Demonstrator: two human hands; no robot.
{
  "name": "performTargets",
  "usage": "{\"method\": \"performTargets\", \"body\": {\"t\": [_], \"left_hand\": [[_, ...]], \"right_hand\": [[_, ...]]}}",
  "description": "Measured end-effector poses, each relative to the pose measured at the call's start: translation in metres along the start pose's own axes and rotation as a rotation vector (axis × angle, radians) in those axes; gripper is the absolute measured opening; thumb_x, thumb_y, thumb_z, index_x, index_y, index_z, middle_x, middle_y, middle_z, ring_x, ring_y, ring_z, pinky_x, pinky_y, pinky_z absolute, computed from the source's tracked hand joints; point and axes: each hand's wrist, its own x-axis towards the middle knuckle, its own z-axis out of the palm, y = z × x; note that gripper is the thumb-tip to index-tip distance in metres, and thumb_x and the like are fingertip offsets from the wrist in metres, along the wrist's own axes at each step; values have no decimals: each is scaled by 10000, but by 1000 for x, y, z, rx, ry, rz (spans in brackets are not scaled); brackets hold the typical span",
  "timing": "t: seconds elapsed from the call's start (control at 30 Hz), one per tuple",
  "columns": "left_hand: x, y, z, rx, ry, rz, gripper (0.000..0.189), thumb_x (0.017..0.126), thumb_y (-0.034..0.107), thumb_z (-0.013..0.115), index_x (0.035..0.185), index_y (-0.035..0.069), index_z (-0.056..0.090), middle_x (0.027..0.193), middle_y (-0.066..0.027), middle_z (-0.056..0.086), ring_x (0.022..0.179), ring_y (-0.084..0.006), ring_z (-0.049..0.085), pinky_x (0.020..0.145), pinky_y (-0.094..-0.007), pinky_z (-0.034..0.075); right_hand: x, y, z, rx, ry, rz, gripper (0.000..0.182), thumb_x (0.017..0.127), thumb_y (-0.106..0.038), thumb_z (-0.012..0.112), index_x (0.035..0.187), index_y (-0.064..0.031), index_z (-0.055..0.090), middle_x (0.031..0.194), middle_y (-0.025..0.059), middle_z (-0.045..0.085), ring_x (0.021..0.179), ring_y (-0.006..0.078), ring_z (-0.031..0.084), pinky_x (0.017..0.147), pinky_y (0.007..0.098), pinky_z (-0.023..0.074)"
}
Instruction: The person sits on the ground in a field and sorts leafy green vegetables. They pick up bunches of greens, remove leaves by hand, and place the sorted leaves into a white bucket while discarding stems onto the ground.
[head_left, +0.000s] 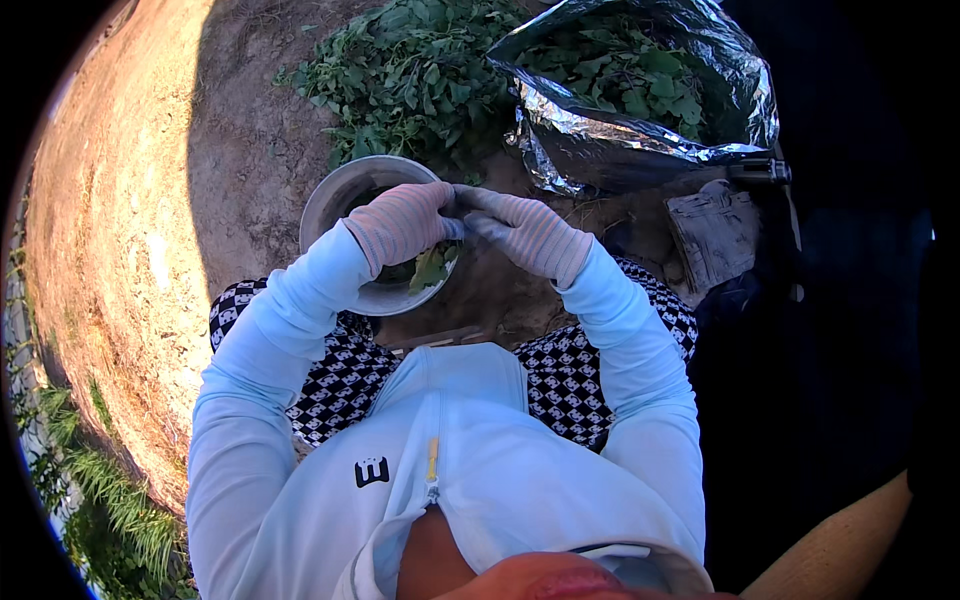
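Note:
My left hand (405, 221), in a striped knit glove, is over a round metal bowl (322, 191). A green leaf (429, 271), partly yellowed, hangs from its fingers over the inside of the bowl. My right hand (534, 231), gloved alike, reaches in from the right, its fingertips meeting those of my left hand just past the bowl's rim. Whether anything lies between the right fingers is hidden. More dark greens show inside the bowl, mostly covered by my left hand.
Beyond the bowl lies a heap of leafy greens (412, 75) on bare soil. A silver foil-lined bag (600, 124), open at the top, holds more greens. At right are a worn flat block (716, 236) and another person's bare limb (832, 544).

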Motion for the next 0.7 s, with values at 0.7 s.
{"method": "performTargets", "body": {"t": [0.7], "left_hand": [[-2, 27, 10, -340, -103, -27, 382, 850, 345, 686, 1038, 17, 628, 822, -43, 648, 719, -115, 595, 665, -273, 479]], "right_hand": [[-3, -2, -8, -299, -23, 300, 302, 910, -345, 587, 984, -57, 640, 837, 114, 658, 771, 218, 630, 697, 333, 487]]}}
